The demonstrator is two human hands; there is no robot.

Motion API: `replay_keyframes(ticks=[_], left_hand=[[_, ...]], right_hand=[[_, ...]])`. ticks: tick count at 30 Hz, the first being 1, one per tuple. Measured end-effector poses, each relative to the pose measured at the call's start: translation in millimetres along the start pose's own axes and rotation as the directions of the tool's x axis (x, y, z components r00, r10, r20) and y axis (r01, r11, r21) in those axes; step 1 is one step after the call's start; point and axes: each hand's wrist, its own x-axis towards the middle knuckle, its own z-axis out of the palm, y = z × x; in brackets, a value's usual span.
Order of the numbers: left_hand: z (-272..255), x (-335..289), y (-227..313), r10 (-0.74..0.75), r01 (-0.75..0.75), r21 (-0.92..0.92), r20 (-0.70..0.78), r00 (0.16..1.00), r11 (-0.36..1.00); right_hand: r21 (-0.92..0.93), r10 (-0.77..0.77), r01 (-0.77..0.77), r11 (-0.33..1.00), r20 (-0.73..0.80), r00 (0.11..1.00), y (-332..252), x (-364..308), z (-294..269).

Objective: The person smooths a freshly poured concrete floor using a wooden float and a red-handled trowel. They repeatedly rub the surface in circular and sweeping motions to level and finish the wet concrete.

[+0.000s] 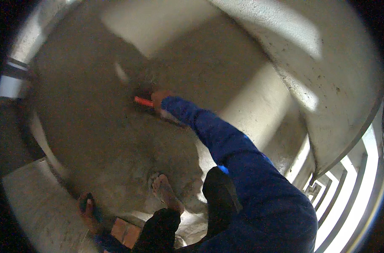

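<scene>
My right hand (159,99) reaches forward, closed around the red handle (143,101) of a trowel. The trowel's dark blade lies low against the grey cement surface (95,109), though blur and my hand hide most of it. At the lower left, my left hand (87,215) is closed on a small dark object (90,202), with the thumb across it. Its kind is too dim to make out. This hand is beside the outer edge of the cement surface.
My bare foot (164,189) stands on the cement near its front. Reddish bricks (125,232) lie beside my leg. A pale curved wall (327,84) bounds the right side, with a slatted opening (352,189) below it. Bright patches of sunlight cross the surface.
</scene>
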Motion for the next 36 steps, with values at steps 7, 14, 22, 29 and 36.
replay_keyframes(ticks=[7, 14, 22, 29, 36], left_hand=[[37, 5, -24, -0.074, 0.078, 0.007, -0.266, 0.961, 0.997], [33, 20, -22, -0.013, 0.002, -0.047, -0.237, 0.972, 0.999], [4, 11, -43, -0.16, 0.148, -0.065, -0.275, 0.948, 0.987], [23, 24, -46, -0.154, 0.111, -0.162, -0.286, 0.946, 0.981], [-14, -7, -66, -0.257, 0.219, -0.149, -0.33, 0.908, 0.964]], right_hand=[[0.008, -0.137, 0.137, 0.991, 0.018, 0.99, -10, -86, 12], [-0.138, 0.01, -0.029, 0.99, -0.135, 0.991, 26, 33, -64], [-0.169, -0.147, 0.127, 0.978, -0.114, 0.982, -13, 13, 16], [-0.082, -0.116, 0.142, 0.986, 0.259, 0.959, 24, -133, 96], [0.814, 0.501, -0.199, 0.545, -0.127, 0.856, 259, -216, 102]])
